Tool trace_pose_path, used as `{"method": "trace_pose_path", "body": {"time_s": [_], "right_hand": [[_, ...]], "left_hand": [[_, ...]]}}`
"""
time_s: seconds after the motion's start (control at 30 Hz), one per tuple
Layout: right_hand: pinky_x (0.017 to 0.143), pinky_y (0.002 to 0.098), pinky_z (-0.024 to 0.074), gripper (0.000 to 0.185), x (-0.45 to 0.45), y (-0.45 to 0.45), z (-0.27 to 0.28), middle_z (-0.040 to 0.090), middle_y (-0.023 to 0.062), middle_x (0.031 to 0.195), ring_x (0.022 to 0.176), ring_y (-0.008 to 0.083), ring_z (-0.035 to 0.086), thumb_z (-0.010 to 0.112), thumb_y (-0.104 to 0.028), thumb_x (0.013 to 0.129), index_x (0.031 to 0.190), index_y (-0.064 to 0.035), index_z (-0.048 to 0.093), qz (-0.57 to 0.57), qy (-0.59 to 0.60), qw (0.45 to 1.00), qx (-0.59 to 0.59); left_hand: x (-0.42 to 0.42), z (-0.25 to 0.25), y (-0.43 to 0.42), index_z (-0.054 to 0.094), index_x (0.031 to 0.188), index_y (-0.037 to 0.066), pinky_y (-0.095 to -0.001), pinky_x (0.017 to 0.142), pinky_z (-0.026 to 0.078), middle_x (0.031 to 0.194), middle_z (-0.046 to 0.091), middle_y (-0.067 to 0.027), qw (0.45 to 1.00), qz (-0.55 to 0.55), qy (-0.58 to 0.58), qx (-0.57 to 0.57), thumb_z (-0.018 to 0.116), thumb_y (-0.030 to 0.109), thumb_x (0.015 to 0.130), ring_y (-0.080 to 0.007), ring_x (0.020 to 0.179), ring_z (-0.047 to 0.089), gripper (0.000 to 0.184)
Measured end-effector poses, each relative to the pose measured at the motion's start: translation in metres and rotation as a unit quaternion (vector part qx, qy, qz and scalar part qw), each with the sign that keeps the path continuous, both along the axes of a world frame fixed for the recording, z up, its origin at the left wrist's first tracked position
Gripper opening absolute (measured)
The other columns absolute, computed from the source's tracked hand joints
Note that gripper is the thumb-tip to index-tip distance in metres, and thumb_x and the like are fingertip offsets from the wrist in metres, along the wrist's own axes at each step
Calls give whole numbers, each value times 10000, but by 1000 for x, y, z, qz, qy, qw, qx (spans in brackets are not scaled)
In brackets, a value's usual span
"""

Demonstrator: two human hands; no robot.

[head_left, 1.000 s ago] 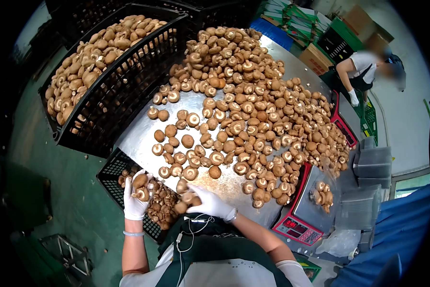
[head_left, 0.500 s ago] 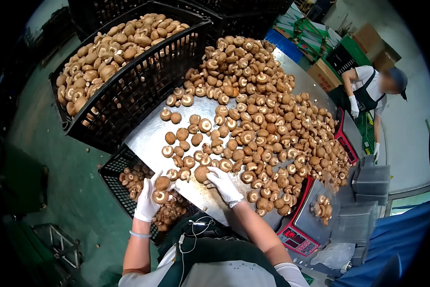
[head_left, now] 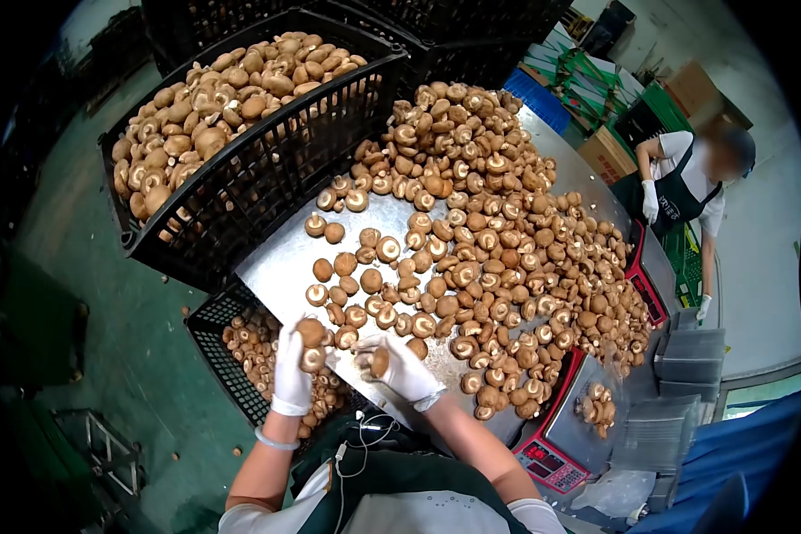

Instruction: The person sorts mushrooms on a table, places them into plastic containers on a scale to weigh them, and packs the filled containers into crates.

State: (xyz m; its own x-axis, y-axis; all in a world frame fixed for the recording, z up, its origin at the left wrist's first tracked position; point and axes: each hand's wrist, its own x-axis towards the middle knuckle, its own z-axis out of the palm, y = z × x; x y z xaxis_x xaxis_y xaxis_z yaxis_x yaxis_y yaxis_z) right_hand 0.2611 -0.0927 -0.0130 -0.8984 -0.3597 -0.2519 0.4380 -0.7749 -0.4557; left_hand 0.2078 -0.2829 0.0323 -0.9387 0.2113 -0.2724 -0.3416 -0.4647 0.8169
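My left hand (head_left: 292, 372), in a white glove, is closed round brown mushrooms (head_left: 310, 333) above the lower black crate (head_left: 211, 331). Over the near edge of the metal table (head_left: 284, 267), my gloved right hand (head_left: 404, 369) has its fingers closed on a mushroom (head_left: 379, 362), slightly blurred. Loose mushrooms (head_left: 371, 281) lie on the metal just beyond both hands, and a large heap (head_left: 507, 222) spreads to the right. More mushrooms (head_left: 256, 351) fill part of the lower crate.
A big black crate (head_left: 267, 169) full of mushrooms stands at the upper left. Two red scales stand at the right, the nearer (head_left: 552, 458) bearing mushrooms. Clear plastic trays (head_left: 657, 432) are stacked beside it. A co-worker (head_left: 685, 182) stands at the far right.
My right hand has moved from a mushroom at the table toward the near edge and my left hand. The left hand, still holding mushrooms, has shifted slightly right. The co-worker's hands have moved slightly.
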Motion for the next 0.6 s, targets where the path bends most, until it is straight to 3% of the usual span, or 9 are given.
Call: {"method": "trace_pose_path", "body": {"time_s": [0.07,0.1,0.17,0.2,0.23,0.33,0.47,0.53,0.6], "right_hand": [[843,355,491,609,-2,-11,20,494,73,1293,1090,177,538,355,-496,968,1401,-70,316,41,39,996,62],[859,344,485,612,3,-12,-1,485,72,1299,1105,172,531,361,-493,967,1411,-75,298,50,14,997,65],[897,301,471,600,7,-20,1,477,64,1296,1132,159,522,376,-481,968,1417,-92,288,-11,-37,983,178],[879,303,480,549,7,-17,7,507,65,1261,1087,162,546,386,-443,976,1390,-88,329,-7,-69,989,130],[861,305,489,499,7,-14,13,537,66,1226,1041,164,570,396,-405,984,1364,-83,371,-4,-104,991,83],[804,335,509,423,19,4,-14,566,89,1198,984,178,601,424,-326,984,1317,-65,431,-55,-93,993,36],[853,266,441,502,50,45,20,561,115,1171,1052,163,551,489,-313,931,1323,-13,398,-48,17,996,76],[685,208,421,714,67,64,22,567,105,1144,725,68,488,608,-418,844,1364,-5,347,-53,17,985,164],[629,195,396,805,85,78,17,565,105,1141,639,47,409,655,-458,800,1380,-5,331,-77,29,989,121]], "left_hand": [[8,12,12,462,1271,15,-310,957,438,1225,535,-124,987,-54,32,-151,449,204,960,-216,1120,537,364],[9,0,23,486,1238,-13,-337,974,415,1230,547,-142,960,-85,135,-230,485,155,927,-253,1153,523,354],[17,0,33,459,1268,-33,-405,1052,324,1294,488,-199,850,-144,351,-366,512,131,898,-333,1233,445,408],[20,8,39,444,1288,-31,-420,1075,290,1310,466,-217,798,-155,411,-412,510,130,896,-355,1257,414,428],[20,5,42,427,1306,-26,-441,1101,234,1332,439,-222,825,-176,385,-374,507,131,894,-370,1284,370,448],[15,4,52,408,1330,-19,-420,1084,274,1344,445,-214,857,-198,349,-324,509,143,895,-361,1287,381,476],[-19,3,72,527,1247,-1,-416,1051,328,1289,513,-201,828,-155,398,-363,515,126,889,-364,1260,423,380],[-37,-11,92,554,1223,19,-415,1057,322,1274,531,-192,802,-138,422,-399,521,134,891,-361,1235,447,353],[-50,-20,118,594,1181,56,-414,1041,338,1243,560,-172,757,-163,455,-441,559,138,868,-360,1208,469,325]]}}
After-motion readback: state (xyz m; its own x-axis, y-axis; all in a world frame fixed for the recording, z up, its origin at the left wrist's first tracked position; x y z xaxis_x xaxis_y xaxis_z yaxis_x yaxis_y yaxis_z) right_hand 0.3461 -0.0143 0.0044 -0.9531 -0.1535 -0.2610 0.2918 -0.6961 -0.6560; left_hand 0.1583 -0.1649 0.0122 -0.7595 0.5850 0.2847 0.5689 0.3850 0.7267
